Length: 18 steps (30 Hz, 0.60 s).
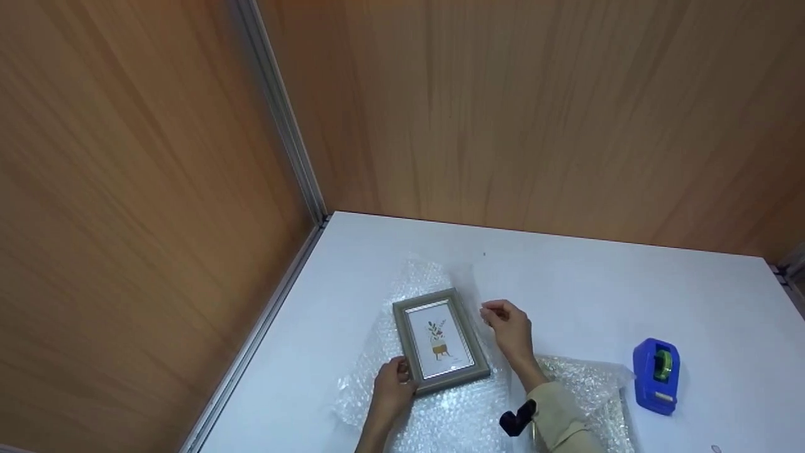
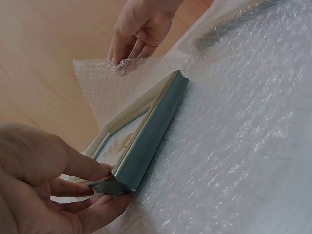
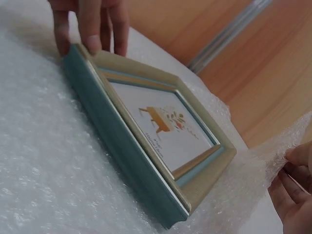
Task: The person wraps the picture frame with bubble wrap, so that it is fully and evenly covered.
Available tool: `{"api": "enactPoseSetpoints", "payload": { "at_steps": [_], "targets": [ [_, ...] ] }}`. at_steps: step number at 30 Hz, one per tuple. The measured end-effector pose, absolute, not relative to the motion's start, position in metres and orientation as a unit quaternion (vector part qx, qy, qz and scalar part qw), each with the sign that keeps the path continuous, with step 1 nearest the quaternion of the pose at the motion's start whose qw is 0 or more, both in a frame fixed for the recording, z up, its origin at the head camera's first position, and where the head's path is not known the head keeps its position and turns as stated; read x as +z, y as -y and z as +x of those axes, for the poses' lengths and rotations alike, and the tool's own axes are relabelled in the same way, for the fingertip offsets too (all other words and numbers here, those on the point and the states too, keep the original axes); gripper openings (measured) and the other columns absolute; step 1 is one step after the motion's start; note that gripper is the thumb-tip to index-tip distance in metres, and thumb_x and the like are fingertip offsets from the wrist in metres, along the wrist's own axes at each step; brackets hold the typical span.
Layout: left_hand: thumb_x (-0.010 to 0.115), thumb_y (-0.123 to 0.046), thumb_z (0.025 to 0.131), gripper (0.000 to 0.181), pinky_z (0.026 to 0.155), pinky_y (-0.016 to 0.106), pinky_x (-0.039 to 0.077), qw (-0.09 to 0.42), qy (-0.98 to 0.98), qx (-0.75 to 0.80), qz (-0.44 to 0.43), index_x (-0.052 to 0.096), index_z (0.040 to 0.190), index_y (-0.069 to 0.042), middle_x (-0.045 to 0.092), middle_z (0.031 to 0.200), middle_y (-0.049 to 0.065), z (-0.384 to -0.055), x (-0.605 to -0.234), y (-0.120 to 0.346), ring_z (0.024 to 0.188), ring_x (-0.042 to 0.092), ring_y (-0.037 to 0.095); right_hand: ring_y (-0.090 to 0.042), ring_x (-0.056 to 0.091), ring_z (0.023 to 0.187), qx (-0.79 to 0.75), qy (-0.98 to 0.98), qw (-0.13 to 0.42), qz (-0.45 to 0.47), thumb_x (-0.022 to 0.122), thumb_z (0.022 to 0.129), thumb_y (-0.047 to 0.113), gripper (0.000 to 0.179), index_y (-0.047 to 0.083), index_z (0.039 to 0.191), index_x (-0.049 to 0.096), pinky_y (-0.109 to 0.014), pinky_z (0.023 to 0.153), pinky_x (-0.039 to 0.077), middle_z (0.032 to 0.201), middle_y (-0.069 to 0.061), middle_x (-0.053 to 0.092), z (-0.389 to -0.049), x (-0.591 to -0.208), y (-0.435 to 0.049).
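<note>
A picture frame (image 1: 473,343) with a plant print lies face up on a sheet of bubble wrap (image 1: 427,418). My left hand (image 1: 393,390) grips the frame's near-left corner, thumb on the face and fingers under the edge, as the left wrist view shows. On the frame's other side, my right hand (image 1: 510,330) pinches the edge of the bubble wrap and holds it raised off the table. That lifted flap (image 3: 273,161) stretches from the frame to the right fingertips in the right wrist view.
A bubble-wrapped item (image 1: 591,390) lies beneath the right forearm. Right of it stands a blue tape dispenser (image 1: 656,377) with a green-looking roll. Wooden panels (image 1: 534,113) close off the back and left of the white table (image 1: 566,283).
</note>
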<state>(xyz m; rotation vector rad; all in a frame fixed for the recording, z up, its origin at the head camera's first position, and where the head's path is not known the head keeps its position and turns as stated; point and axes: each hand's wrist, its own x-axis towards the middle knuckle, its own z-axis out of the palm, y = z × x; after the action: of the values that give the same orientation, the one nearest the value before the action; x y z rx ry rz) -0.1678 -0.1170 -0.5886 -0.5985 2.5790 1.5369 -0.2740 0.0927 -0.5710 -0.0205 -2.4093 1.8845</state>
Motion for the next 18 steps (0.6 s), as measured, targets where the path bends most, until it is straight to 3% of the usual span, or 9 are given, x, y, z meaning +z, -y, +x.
{"api": "enactPoseSetpoints", "payload": {
  "at_steps": [7,18],
  "targets": [
    [0.067,-0.007,0.078,0.045,0.08,0.034,0.05,0.048,-0.844,0.497,-0.198,0.053,0.12,0.0,0.055,0.099,0.007,-0.169,-0.589,0.116,0.091,0.058,0.019,-0.015,0.06,0.079,0.567,0.819,0.075,0.041,0.067,0.084,0.011,0.007,0.01,0.09,0.069,-0.022,0.066,0.049,0.086,-0.001,0.067,-0.264,-0.574,-0.072],
    [0.065,-0.009,0.082,0.045,0.081,0.035,0.049,0.053,-0.838,0.503,-0.206,0.051,0.123,0.0,0.054,0.101,0.006,-0.171,-0.591,0.115,0.094,0.056,0.019,-0.012,0.061,0.08,0.525,0.846,0.062,0.064,0.066,0.084,0.008,0.007,0.012,0.089,0.069,-0.027,0.07,0.052,0.086,0.001,0.067,-0.257,-0.592,-0.054]
  ]
}}
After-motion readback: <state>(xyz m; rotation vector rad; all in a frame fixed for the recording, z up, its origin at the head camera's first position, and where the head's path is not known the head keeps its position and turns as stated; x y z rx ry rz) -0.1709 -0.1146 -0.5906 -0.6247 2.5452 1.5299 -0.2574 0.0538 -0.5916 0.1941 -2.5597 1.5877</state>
